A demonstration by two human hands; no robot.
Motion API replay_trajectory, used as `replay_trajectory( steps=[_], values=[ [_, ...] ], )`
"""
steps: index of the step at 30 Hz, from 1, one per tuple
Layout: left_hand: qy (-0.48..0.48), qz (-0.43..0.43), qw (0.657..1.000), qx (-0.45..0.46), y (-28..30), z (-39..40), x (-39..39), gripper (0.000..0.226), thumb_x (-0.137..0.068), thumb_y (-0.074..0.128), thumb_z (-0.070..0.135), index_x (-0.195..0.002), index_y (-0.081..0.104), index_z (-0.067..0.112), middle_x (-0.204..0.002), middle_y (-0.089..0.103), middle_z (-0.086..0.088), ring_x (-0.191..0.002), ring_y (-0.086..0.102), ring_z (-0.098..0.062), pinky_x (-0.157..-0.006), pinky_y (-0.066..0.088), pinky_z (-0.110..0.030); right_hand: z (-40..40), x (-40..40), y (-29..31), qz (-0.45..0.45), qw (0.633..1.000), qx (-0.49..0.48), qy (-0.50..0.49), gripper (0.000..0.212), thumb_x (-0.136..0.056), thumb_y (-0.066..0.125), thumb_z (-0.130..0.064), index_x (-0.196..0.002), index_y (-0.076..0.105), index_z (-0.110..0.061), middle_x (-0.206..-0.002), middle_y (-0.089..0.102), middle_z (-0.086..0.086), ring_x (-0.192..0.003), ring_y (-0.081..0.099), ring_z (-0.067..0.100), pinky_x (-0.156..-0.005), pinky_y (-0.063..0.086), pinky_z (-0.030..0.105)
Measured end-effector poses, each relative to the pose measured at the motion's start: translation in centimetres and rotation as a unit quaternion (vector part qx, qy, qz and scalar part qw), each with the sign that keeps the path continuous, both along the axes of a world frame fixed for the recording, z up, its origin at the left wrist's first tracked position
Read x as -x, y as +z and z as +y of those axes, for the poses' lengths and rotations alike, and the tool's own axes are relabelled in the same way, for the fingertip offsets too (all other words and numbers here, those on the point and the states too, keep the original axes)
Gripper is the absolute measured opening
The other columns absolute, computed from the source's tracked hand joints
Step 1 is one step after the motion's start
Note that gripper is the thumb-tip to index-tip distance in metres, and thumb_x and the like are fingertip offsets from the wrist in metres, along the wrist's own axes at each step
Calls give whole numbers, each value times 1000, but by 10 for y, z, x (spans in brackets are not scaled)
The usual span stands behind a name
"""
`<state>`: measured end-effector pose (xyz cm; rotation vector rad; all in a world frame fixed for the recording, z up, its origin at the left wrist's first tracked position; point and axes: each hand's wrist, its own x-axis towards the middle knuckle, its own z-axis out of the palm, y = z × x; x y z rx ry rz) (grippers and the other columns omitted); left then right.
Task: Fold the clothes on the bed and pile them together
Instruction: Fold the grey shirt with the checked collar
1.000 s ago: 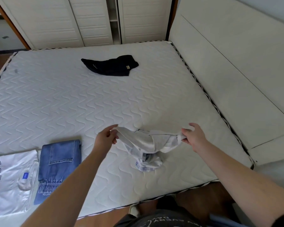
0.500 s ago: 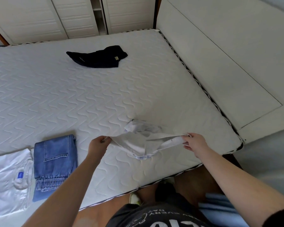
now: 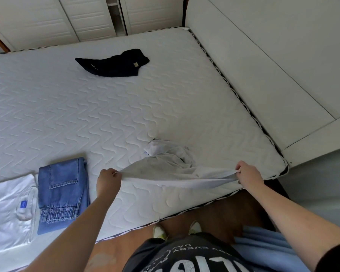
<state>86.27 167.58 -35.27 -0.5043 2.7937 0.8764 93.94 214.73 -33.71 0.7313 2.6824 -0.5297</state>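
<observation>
Left hand (image 3: 108, 181) and right hand (image 3: 247, 173), fingers pinched on opposite edges, stretch a thin white cotton garment (image 3: 171, 167): light, limp, best held by its edge corners.

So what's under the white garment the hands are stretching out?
Bare mattress shows below the lifted edge of the white garment. Its bunched far end rests on the mattress, and whatever lies beneath that part is covered.
</observation>
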Motion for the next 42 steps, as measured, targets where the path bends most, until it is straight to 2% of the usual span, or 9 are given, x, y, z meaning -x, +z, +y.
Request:
replay_trajectory(
  steps=[6,9,14,18,22,25,29,35,42],
  values=[
    [42,12,998,-46,-2,14,-7,16,-94,48,11,-95,63,12,-82,68,-12,-73,67,-31,-66,56,-43,3,16,-9,-17,995,90,-26,24,-100,43,-18,-84,56,-7,-76,66,14,-53,68,23,-49,50,27],
    [62,-4,996,-66,0,23,-14,14,-93,50,12,-93,63,18,-70,69,-1,-67,69,-24,-64,56,-40,-3,24,-14,11,978,196,-64,3,-97,51,-7,-97,52,-4,-93,64,25,-67,70,35,-62,58,39],
    [104,11,991,-85,10,26,-20,14,-87,62,10,-96,68,19,-73,71,0,-76,68,-22,-63,49,-32,-3,34,-24,-6,980,198,-14,29,-81,75,-15,-108,67,-4,-102,70,12,-94,65,27,-79,47,31],
    [150,16,984,-99,17,30,-23,13,-91,56,17,-93,69,17,-72,71,1,-71,66,-17,-54,46,-29,-4,43,-30,2,970,222,-96,22,-86,59,-12,-104,70,-6,-88,66,11,-80,60,27,-72,47,33],
    [196,9,961,-196,14,31,-28,16,-97,50,14,-100,65,9,-86,71,-8,-72,71,-20,-65,57,-39,0,46,-32,22,968,224,-111,25,-97,48,-11,-118,59,-3,-103,59,12,-80,64,28,-67,55,32],
    [224,-6,941,-252,12,30,-32,15,-99,52,16,-102,65,10,-86,72,-12,-71,73,-24,-58,57,-33,7,46,-34,27,969,230,-83,23,-97,54,-6,-116,60,3,-99,59,13,-61,63,22,-50,50,17],
    [232,-23,916,-327,14,33,-34,16,-101,49,13,-103,64,13,-87,73,-13,-76,75,-27,-59,60,-32,15,43,-35,31,948,303,-94,29,-86,71,-6,-111,63,6,-93,63,18,-65,64,23,-56,54,16],
    [205,-30,940,-271,14,38,-38,25,-88,54,-11,-97,70,5,-86,73,-18,-76,72,-23,-69,59,-25,22,49,-40,3,983,176,57,29,-85,69,-13,-113,69,-7,-103,70,11,-96,65,29,-82,46,34],
    [298,2,936,-185,17,32,-47,17,-91,58,10,-97,72,4,-79,71,-12,-72,68,-26,-78,60,-45,34,48,-46,4,994,101,26,37,-90,57,-6,-127,58,-2,-122,63,17,-111,58,33,-82,43,29]
  ],
)
